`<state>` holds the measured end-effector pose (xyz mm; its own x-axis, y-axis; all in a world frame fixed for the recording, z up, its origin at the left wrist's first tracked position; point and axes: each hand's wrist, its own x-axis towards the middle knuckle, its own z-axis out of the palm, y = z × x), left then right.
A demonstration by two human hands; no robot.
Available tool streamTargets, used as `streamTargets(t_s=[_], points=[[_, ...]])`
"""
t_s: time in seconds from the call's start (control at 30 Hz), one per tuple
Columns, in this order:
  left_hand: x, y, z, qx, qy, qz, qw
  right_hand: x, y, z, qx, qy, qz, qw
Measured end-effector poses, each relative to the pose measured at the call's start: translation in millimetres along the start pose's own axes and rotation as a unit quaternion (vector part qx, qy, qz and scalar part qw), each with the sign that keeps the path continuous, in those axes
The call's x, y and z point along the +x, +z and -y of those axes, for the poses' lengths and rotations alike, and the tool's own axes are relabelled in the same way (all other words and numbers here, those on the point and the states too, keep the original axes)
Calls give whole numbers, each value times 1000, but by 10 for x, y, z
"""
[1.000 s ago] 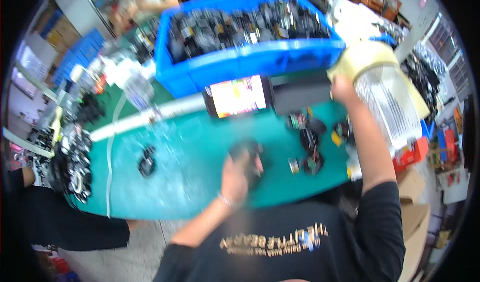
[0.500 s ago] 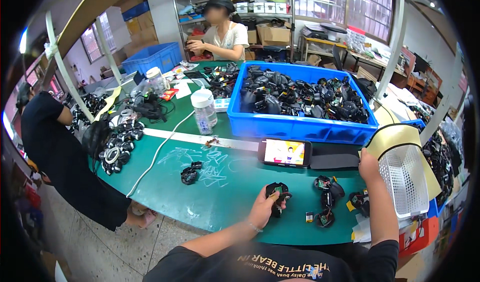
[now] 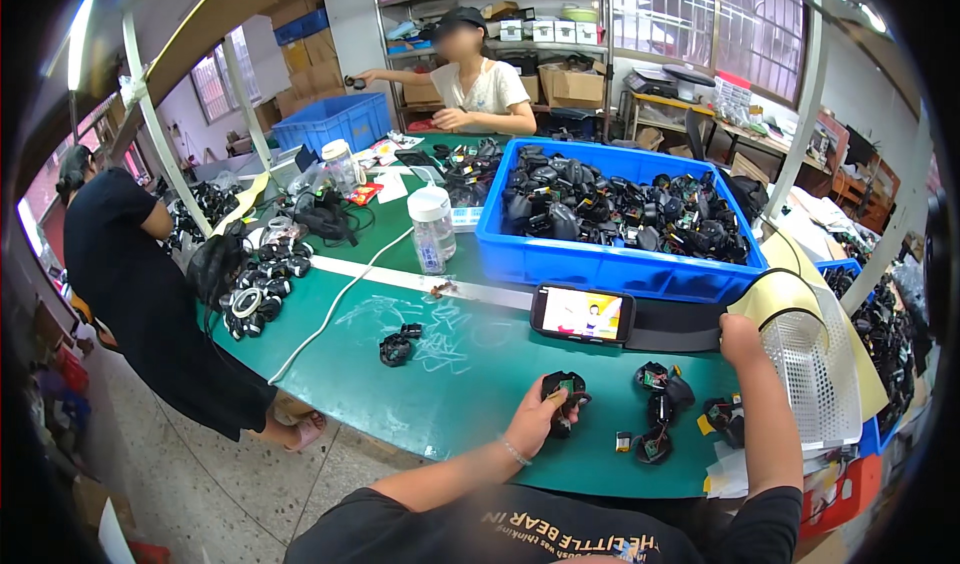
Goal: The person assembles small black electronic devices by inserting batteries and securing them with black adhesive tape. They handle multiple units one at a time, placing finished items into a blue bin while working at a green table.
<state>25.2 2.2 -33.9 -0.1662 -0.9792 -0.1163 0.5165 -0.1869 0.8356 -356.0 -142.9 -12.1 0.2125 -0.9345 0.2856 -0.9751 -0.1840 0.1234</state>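
- Left hand (image 3: 533, 421) curls round a black plastic shell (image 3: 575, 401), green circuitry (image 3: 569, 385) exposed, presumably for access.
- Right hand (image 3: 740, 340), near a white perforated basket (image 3: 828, 384): grip cannot be told.

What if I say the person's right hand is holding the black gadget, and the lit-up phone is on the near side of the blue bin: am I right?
Not quite: the left hand is holding the black gadget, as the head view shows. The lit-up phone is on the near side of the blue bin.
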Motion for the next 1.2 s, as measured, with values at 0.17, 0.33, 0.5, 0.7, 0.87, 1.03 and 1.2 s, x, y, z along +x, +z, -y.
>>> streamTargets(t_s=[0.17,0.33,0.5,0.7,0.87,1.03,1.2], points=[[47,41,-12,53,40,-6,998,-65,-58,55,25,11,-27,999],[214,235,-126,8,-2,-52,999,62,53,33,-146,-88,-228,959],[153,338,-179,-84,-35,80,993,-176,-441,408,433,106,-115,888],[149,233,-78,-103,-74,101,987,-867,-709,1593,713,29,-35,699],[249,164,-37,-162,-107,144,970,-866,-575,2130,770,62,-7,635],[242,199,-45,-184,-92,205,957,-821,-619,2036,869,116,118,466],[253,192,-52,-184,-109,207,955,-836,-630,1992,877,105,47,466]])
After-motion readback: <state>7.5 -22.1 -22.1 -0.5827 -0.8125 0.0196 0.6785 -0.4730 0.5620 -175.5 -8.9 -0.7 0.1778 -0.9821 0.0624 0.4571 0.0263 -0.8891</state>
